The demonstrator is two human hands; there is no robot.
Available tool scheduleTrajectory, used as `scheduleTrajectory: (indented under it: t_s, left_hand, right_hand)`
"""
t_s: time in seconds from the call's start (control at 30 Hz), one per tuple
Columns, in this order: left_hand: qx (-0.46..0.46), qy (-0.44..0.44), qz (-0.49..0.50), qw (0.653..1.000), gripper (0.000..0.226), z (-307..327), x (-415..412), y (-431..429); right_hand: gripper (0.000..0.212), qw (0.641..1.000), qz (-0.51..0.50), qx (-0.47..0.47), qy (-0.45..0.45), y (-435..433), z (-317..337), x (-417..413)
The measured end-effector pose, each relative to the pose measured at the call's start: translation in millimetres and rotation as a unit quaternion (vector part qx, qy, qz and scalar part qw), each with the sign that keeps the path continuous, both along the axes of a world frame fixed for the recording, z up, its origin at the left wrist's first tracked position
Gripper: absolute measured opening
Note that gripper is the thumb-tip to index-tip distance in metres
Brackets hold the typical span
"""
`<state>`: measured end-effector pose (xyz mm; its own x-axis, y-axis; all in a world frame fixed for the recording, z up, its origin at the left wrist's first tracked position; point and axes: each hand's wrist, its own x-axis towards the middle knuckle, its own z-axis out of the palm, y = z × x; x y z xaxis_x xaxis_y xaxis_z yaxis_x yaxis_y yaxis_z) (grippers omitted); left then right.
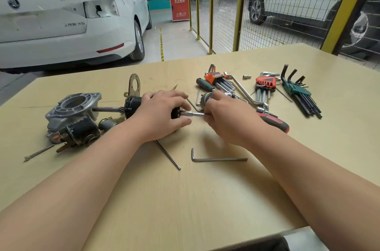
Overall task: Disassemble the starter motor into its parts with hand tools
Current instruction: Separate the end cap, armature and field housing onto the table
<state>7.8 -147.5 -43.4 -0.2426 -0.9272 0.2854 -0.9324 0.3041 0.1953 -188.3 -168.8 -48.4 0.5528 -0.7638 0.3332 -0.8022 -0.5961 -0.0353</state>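
Where the wooden surface carries the black starter motor body, the left hand wraps its fingers round one end; the right hand pinches a socket driver touching that end.

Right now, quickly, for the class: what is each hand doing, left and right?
Left hand: grips a black motor part.
Right hand: pinches the silver driver shaft.
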Motion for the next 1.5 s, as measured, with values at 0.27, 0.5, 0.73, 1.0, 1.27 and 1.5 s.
scheduleTrajectory:
  t_s: [0.27, 0.5, 0.73, 1.0, 1.27, 1.5]
  left_hand:
    - [-0.05, 0.015, 0.019, 0.998, 0.014, -5, -5, 3]
    - [-0.021, -0.033, 0.009, 0.999, 0.015, -4, -1, 2]
    - [-0.032, -0.028, 0.032, 0.999, 0.025, -6, -6, 3]
    - [-0.007, -0.021, 0.023, 0.999, 0.005, 0, -7, 5]
    - [0.005, -0.022, 0.015, 1.0, 0.021, 3, -8, 9]
    - [-0.033, -0.004, 0.017, 0.999, 0.01, 2, -10, 14]
  right_hand:
    - [0.026, 0.998, 0.017, 0.051, -0.02, 2, 0, 1]
    - [0.011, 0.999, -0.04, 0.01, 0.007, 7, 0, 8]
    - [0.017, 1.0, 0.011, 0.018, 0.013, 7, -1, 6]
    - [0.023, 1.0, -0.016, 0.026, -0.003, 10, 1, 12]
    - [0.015, 0.999, -0.02, 0.008, 0.031, 15, -2, 16]
    - [0.029, 0.998, -0.001, 0.054, -0.032, 14, -1, 10]
